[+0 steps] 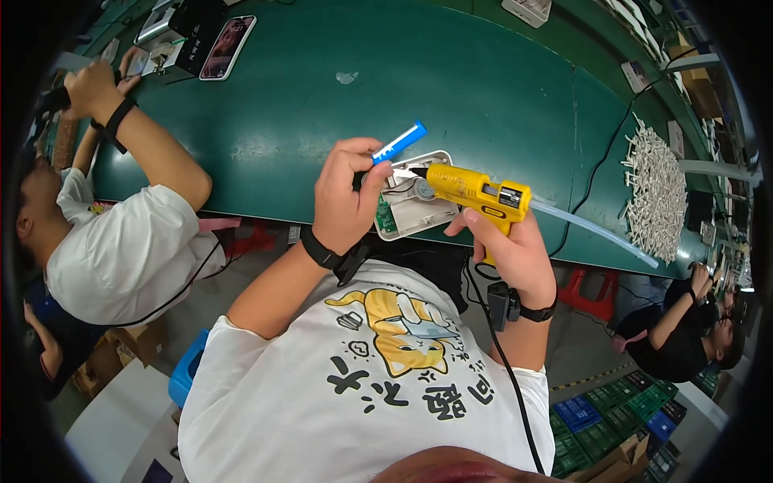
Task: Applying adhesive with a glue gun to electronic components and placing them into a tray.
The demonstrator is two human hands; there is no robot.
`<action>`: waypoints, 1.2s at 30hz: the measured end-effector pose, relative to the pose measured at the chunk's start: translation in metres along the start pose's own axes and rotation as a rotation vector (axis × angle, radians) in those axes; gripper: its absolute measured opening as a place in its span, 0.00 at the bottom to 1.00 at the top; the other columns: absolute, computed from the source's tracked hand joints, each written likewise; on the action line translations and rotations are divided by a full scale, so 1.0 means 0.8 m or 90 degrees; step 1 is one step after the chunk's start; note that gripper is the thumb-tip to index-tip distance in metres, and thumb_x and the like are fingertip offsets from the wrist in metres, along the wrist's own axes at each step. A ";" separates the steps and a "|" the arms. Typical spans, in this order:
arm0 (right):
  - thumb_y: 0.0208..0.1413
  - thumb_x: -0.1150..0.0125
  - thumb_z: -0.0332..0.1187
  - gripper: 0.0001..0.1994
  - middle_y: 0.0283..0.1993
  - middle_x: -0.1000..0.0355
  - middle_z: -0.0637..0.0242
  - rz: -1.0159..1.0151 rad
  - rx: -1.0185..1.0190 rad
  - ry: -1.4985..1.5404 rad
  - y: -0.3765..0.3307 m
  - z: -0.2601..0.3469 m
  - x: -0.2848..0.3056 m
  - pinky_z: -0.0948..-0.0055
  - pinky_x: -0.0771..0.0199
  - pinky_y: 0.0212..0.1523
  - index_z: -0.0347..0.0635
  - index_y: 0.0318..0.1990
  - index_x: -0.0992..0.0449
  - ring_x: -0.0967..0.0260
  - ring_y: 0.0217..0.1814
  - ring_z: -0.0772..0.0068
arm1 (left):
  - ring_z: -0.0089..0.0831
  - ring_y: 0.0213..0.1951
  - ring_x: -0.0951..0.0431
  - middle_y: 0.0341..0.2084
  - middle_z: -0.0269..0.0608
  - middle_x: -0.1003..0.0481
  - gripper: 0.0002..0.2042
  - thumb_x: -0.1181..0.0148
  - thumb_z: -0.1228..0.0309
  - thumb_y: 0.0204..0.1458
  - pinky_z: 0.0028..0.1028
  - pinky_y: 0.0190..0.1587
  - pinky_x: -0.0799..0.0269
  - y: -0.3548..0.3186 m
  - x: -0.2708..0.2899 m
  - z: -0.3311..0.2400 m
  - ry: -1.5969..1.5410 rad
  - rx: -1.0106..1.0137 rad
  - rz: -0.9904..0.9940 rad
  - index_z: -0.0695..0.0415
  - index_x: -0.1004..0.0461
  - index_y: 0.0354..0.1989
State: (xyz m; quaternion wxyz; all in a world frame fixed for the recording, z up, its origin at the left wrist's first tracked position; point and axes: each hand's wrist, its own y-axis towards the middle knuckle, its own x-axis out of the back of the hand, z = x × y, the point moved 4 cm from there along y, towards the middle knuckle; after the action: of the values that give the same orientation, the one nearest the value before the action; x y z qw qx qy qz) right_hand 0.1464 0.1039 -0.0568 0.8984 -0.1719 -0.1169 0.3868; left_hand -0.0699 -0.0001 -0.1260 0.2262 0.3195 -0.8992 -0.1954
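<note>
My right hand (518, 245) is closed round the handle of a yellow glue gun (475, 187), and a translucent glue stick (600, 233) sticks out of its back end. The gun's dark nozzle points left, over an open white plastic housing (423, 217) at the table's near edge. Inside the housing show a green circuit board (386, 216), a round grey part (424, 189) and thin wires. Pinched between the thumb and fingers of my left hand (348, 193) is a blue cylinder with a white stripe (400, 142), tilted up to the right above the housing, close to the nozzle.
A green table (322, 105) curves across the view. To the right lies a heap of small white parts (656, 193), with a black cable (600, 161) nearer. A phone (229, 48) and a black box (189, 36) are at far left. Co-workers sit left (137, 233) and right (668, 338).
</note>
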 end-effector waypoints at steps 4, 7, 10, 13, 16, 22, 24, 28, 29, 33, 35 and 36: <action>0.71 0.39 0.35 0.11 0.36 0.18 0.65 0.041 -0.061 -0.086 0.021 0.014 -0.010 0.80 0.33 0.21 0.35 0.51 0.22 0.31 0.23 0.83 | 0.32 0.40 0.14 0.51 0.54 0.25 0.07 0.41 0.80 0.68 0.28 0.45 0.19 0.006 0.003 0.020 -0.066 0.041 0.040 0.63 0.34 0.43; 0.71 0.38 0.36 0.11 0.29 0.22 0.72 0.062 -0.085 -0.171 0.030 0.016 -0.020 0.80 0.34 0.20 0.36 0.47 0.21 0.33 0.20 0.85 | 0.32 0.40 0.13 0.52 0.54 0.26 0.06 0.43 0.80 0.69 0.27 0.45 0.18 0.006 0.004 0.023 -0.071 0.020 0.056 0.63 0.36 0.45; 0.71 0.38 0.37 0.10 0.27 0.24 0.73 0.046 -0.080 -0.199 0.034 0.005 -0.024 0.80 0.35 0.20 0.37 0.44 0.21 0.33 0.20 0.85 | 0.33 0.42 0.13 0.51 0.54 0.26 0.06 0.45 0.81 0.70 0.28 0.45 0.18 0.006 0.006 0.022 -0.075 0.010 0.071 0.63 0.37 0.45; 0.71 0.38 0.37 0.11 0.26 0.26 0.73 0.035 -0.088 -0.182 0.029 0.007 -0.025 0.80 0.35 0.20 0.38 0.42 0.21 0.34 0.20 0.85 | 0.34 0.42 0.13 0.51 0.54 0.26 0.06 0.45 0.81 0.70 0.28 0.45 0.18 0.003 0.006 0.022 -0.092 0.027 0.068 0.62 0.37 0.45; 0.71 0.38 0.38 0.11 0.25 0.27 0.74 0.028 -0.111 -0.122 0.025 0.007 -0.023 0.80 0.35 0.20 0.38 0.41 0.22 0.34 0.20 0.85 | 0.34 0.43 0.13 0.51 0.54 0.27 0.06 0.46 0.81 0.70 0.29 0.45 0.18 0.003 0.004 0.024 -0.110 0.037 0.064 0.62 0.38 0.45; 0.72 0.38 0.39 0.12 0.23 0.28 0.74 0.023 -0.104 -0.119 0.028 0.004 -0.024 0.80 0.36 0.20 0.39 0.40 0.23 0.35 0.19 0.85 | 0.29 0.38 0.15 0.44 0.47 0.21 0.07 0.38 0.78 0.67 0.27 0.41 0.21 0.006 -0.007 0.022 -0.238 0.092 -0.031 0.60 0.32 0.42; 0.72 0.38 0.39 0.12 0.23 0.29 0.75 0.024 -0.099 -0.112 0.028 0.004 -0.026 0.80 0.36 0.20 0.39 0.40 0.23 0.35 0.19 0.85 | 0.28 0.38 0.15 0.44 0.47 0.21 0.07 0.38 0.78 0.67 0.27 0.41 0.21 0.004 -0.009 0.020 -0.254 0.104 -0.037 0.60 0.33 0.42; 0.73 0.39 0.39 0.12 0.23 0.28 0.74 0.042 -0.122 -0.122 0.023 0.002 -0.024 0.80 0.35 0.20 0.38 0.41 0.23 0.35 0.18 0.85 | 0.27 0.38 0.15 0.44 0.47 0.21 0.07 0.39 0.78 0.68 0.26 0.41 0.20 0.001 -0.011 0.018 -0.286 0.125 -0.054 0.60 0.33 0.42; 0.73 0.39 0.39 0.12 0.24 0.27 0.73 0.058 -0.129 -0.112 0.022 0.000 -0.020 0.80 0.35 0.20 0.38 0.42 0.22 0.35 0.19 0.84 | 0.27 0.38 0.16 0.44 0.47 0.21 0.07 0.39 0.78 0.68 0.27 0.41 0.21 0.001 -0.011 0.018 -0.286 0.123 -0.058 0.60 0.33 0.42; 0.73 0.40 0.38 0.12 0.26 0.25 0.70 0.068 -0.128 -0.063 0.015 -0.001 -0.010 0.80 0.34 0.20 0.35 0.49 0.22 0.34 0.19 0.83 | 0.32 0.43 0.14 0.47 0.50 0.25 0.06 0.44 0.80 0.70 0.29 0.45 0.19 -0.003 -0.005 0.019 -0.216 0.099 0.015 0.61 0.36 0.44; 0.73 0.40 0.37 0.14 0.28 0.23 0.68 0.027 -0.099 -0.004 0.009 0.003 -0.005 0.80 0.33 0.20 0.34 0.54 0.22 0.33 0.19 0.82 | 0.34 0.45 0.14 0.49 0.52 0.26 0.06 0.46 0.80 0.70 0.30 0.47 0.19 -0.004 -0.002 0.019 -0.180 0.089 0.055 0.61 0.38 0.45; 0.73 0.40 0.37 0.14 0.28 0.23 0.68 0.026 -0.101 -0.003 0.006 0.002 -0.001 0.80 0.33 0.20 0.34 0.54 0.22 0.33 0.19 0.82 | 0.35 0.44 0.14 0.49 0.52 0.25 0.07 0.43 0.80 0.69 0.31 0.48 0.18 -0.003 0.001 0.015 -0.141 0.064 0.055 0.61 0.37 0.44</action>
State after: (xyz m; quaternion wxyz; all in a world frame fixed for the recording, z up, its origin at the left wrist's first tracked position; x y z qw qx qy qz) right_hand 0.1421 0.1065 -0.0575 0.8736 -0.2439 -0.1460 0.3950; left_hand -0.0753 0.0004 -0.1368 0.1175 0.2679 -0.9403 -0.1741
